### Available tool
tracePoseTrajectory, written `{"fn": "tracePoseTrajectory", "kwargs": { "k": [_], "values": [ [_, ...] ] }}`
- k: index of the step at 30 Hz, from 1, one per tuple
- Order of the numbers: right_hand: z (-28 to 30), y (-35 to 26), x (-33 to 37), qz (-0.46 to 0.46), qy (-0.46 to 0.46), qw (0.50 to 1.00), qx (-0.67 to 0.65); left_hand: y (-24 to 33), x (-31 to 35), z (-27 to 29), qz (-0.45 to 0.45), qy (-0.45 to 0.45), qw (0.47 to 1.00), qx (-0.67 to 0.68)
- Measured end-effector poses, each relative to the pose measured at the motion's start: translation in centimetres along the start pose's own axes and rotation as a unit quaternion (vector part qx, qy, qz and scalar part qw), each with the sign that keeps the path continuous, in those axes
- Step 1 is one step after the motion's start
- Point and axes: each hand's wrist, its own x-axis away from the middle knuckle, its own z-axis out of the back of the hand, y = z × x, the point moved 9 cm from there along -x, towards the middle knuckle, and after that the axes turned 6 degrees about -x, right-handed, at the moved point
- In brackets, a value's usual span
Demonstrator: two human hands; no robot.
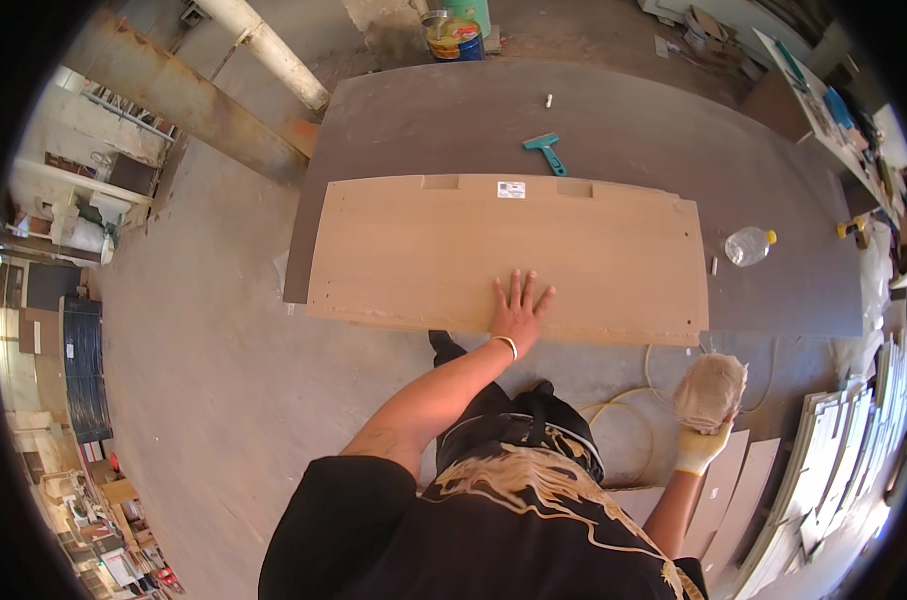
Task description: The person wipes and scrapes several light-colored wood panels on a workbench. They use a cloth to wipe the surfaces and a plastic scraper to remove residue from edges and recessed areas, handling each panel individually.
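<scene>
A light brown rectangular panel point(423, 250) with two notches and a white label point(511, 190) along its far edge lies on a large dark board point(423, 115). My left hand point(516, 308), bare with a pale band at the wrist, rests flat near the panel's close edge, fingers spread. Off the panel's near right corner, my right hand point(705, 445) wears a whitish glove and grips a beige wad of cloth point(711, 392). The wad is held up apart from the panel and hides most of those fingers.
Beyond the panel lie a teal scraper point(545, 152) and a small white piece point(548, 101). To its right is a clear plastic bottle point(747, 246) with a yellow cap. A yellowish hose point(628, 405) loops over the floor. Long boards point(813, 480) stand at the right; a rusty beam point(193, 95) is upper left.
</scene>
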Motion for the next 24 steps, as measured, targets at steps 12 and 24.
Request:
{"fn": "tracePoseTrajectory", "kwargs": {
  "k": [12,24],
  "values": [
    [7.3,0.2,8.7,0.028,-0.037,0.991,-0.123,4.6,9.1,3.2,-0.037,-0.019,0.996,-0.075],
    [9.4,-1.2,8.6,0.098,-0.037,0.984,-0.146,-14.0,-8.8,33.4,0.007,0.097,0.987,0.131]
  ]
}}
